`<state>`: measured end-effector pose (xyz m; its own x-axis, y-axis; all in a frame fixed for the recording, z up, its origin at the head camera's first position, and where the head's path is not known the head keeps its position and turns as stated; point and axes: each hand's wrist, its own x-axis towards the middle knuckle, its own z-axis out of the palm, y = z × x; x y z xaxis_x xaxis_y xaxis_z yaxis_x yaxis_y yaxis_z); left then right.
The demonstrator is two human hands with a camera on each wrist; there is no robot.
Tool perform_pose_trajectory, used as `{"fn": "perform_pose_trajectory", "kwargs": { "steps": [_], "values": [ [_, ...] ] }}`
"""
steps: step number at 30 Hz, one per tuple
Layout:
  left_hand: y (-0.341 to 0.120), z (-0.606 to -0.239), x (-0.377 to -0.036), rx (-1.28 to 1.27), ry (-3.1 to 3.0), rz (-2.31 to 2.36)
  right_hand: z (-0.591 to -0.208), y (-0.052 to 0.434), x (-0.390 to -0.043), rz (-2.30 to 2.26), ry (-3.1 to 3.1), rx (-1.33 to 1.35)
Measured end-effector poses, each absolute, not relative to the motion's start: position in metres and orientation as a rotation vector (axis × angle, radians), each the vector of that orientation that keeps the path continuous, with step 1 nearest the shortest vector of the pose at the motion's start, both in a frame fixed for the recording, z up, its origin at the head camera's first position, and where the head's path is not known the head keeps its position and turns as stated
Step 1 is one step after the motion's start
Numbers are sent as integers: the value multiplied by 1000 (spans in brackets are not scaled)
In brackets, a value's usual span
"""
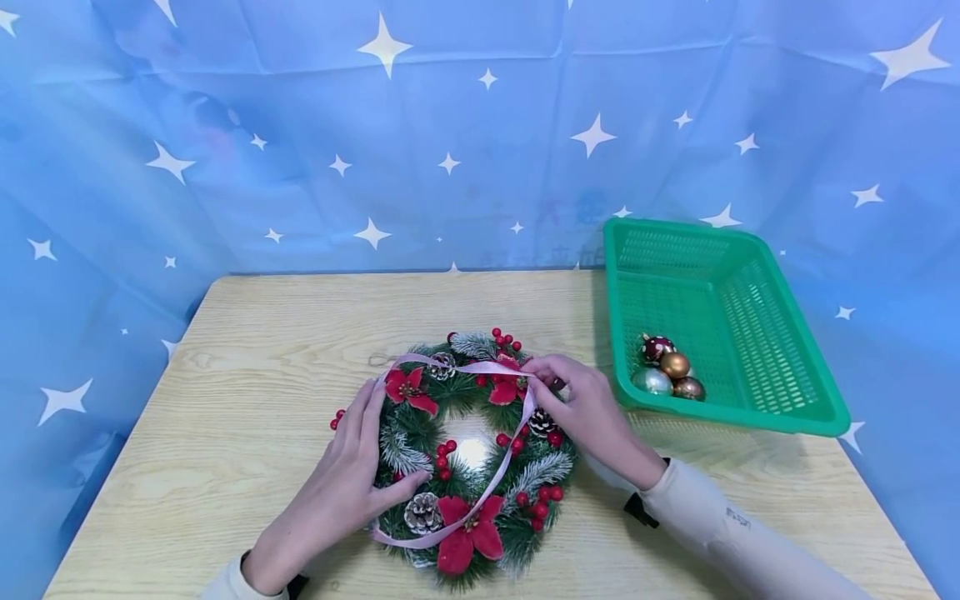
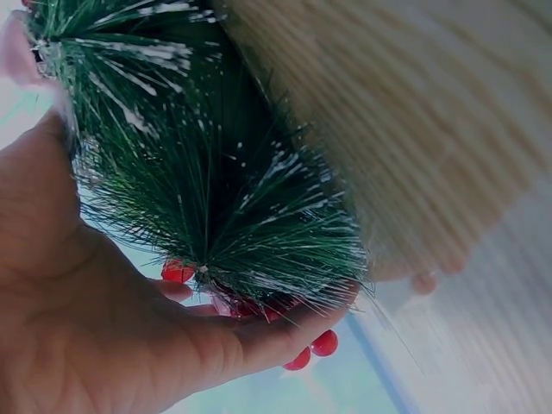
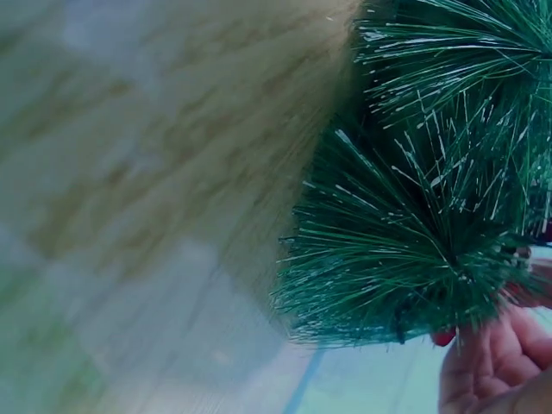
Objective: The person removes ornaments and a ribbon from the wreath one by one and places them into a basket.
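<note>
Head view: a Christmas wreath [image 1: 468, 454] lay flat near the front middle of the wooden worktop [image 1: 247, 417], with a pink ribbon [image 1: 517, 433] looped across it. The left hand [image 1: 352, 475] rested on the wreath's left rim, its grip wide, fingers straight and thumb reaching toward a pinecone [image 1: 422, 512]. The right hand [image 1: 581, 408] sat at the upper right rim, its grip narrow, fingertips pinching the ribbon. A green basket [image 1: 750, 400] beside that hand held four baubles [image 1: 670, 372].
</note>
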<state>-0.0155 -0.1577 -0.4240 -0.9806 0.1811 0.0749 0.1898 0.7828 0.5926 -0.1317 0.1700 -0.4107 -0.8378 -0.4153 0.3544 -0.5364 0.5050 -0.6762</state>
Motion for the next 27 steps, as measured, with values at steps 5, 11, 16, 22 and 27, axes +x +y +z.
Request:
{"fn": "perform_pose_trajectory", "kwargs": {
  "steps": [5, 11, 16, 22, 27],
  "values": [
    [-157, -424, -14, -287, -2945, -979, -408, 171, -130, 1252, -2537, 806],
    [-156, -424, -13, -228, -2945, -933, -394, 178, -128, 1109, -2453, 860],
    [-156, -424, -12, -214, -2931, -930, -380, 189, -130, 982, -2452, 865],
    [-155, -425, -13, -195, -2956, -950, -366, 203, -133, 895, -2483, 828],
    [-155, -425, -13, -182, -2970, -956, -357, 212, -136, 842, -2523, 813]
  ]
}}
